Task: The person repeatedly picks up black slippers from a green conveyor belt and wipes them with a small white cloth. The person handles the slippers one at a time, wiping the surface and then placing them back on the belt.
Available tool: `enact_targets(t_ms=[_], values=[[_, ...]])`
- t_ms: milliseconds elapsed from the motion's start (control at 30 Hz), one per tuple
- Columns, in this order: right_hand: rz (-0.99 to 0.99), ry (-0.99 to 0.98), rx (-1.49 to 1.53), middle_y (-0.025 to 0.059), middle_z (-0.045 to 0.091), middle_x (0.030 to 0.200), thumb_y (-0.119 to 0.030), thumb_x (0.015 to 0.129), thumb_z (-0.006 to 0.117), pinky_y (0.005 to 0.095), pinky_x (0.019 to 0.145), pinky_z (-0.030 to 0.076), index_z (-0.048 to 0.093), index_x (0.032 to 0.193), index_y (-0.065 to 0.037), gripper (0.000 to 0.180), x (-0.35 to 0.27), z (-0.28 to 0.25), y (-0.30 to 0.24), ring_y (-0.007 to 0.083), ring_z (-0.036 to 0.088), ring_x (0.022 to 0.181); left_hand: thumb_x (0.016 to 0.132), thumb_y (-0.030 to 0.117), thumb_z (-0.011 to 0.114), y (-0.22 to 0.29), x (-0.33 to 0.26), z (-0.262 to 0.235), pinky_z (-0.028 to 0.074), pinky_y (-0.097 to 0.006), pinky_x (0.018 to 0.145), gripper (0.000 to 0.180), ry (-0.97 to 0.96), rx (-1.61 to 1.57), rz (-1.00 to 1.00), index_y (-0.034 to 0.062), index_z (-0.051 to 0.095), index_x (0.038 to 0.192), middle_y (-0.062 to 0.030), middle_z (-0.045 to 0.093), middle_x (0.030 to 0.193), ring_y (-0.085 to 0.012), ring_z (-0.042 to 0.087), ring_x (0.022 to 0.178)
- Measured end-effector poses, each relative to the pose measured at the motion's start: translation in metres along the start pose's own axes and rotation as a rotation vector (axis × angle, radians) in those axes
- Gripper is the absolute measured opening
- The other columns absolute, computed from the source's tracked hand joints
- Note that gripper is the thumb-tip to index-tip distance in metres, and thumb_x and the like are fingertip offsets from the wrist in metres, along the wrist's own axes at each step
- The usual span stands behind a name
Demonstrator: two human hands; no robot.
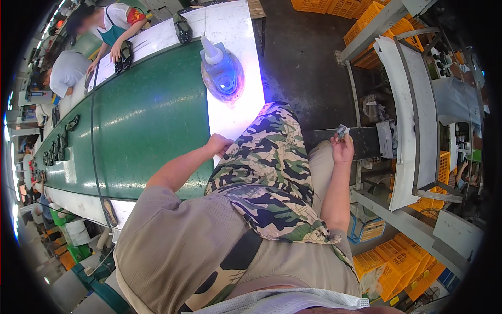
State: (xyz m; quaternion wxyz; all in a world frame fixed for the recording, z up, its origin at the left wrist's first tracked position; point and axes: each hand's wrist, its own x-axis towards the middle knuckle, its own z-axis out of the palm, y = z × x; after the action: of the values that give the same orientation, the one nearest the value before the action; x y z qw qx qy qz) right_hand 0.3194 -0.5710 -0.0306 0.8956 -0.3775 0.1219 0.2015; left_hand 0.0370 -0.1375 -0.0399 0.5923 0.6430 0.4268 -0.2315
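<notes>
My left hand [218, 145] is closed beside the edge of the camouflage apron [266, 152] on my lap, near the green conveyor belt [151, 120]. Its fingertips are partly hidden, so what they pinch, if anything, does not show. Out to the right, my right hand [342, 150] is raised with a small greyish-blue flat piece [342, 131] between thumb and fingers. Ahead on the white table edge [240, 15] stands a squeeze bottle [222, 68] with a white conical nozzle, lit by bright blue-violet light.
Several dark shoes sit along the belt's far side, one shoe [183, 29] near the bottle. At the far left a co-worker's hand [116, 51] touches a shoe [124, 56]. A metal-framed rack [408, 120] and orange crates [402, 261] stand to the right. A black cable [93, 120] crosses the belt.
</notes>
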Motion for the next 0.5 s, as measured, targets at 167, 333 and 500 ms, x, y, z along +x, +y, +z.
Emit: enact_targets(t_ms=[167,333,500], values=[[0.003,0.011,0.016,0.011,0.066,0.097,-0.019,0.092,0.061,0.0452,0.082,0.049,0.062,0.102,-0.006,0.016,-0.0013,0.0022,-0.0003,0.0271,0.062,0.09,0.079,0.03,0.071,-0.0008,-0.0001,0.0001,0.055,-0.031,0.043,0.034,0.011,-0.014,-0.005,-0.003,0.069,0.073,-0.0106,0.066,0.064,-0.0179,0.062,0.046],[-0.003,0.018,0.01,0.0111,0.066,0.098,-0.019,0.092,0.061,0.0451,0.081,0.05,0.062,0.102,-0.006,0.016,-0.0008,0.0011,0.0002,0.0273,0.062,0.09,0.079,0.03,0.071,0.0019,-0.0017,0.0004,0.055,-0.031,0.043,0.033,0.018,0.0,-0.007,-0.0028,0.07,0.073,-0.0106,0.066,0.064,-0.0178,0.062,0.046],[-0.007,0.014,0.021,0.0111,0.066,0.098,-0.019,0.092,0.061,0.0447,0.08,0.05,0.062,0.103,-0.007,0.017,-0.0009,0.0009,0.0,0.0272,0.062,0.09,0.08,0.03,0.071,0.006,-0.0075,0.0004,0.055,-0.031,0.044,0.033,0.015,-0.017,-0.003,-0.0023,0.07,0.073,-0.0105,0.067,0.064,-0.0178,0.062,0.046]])
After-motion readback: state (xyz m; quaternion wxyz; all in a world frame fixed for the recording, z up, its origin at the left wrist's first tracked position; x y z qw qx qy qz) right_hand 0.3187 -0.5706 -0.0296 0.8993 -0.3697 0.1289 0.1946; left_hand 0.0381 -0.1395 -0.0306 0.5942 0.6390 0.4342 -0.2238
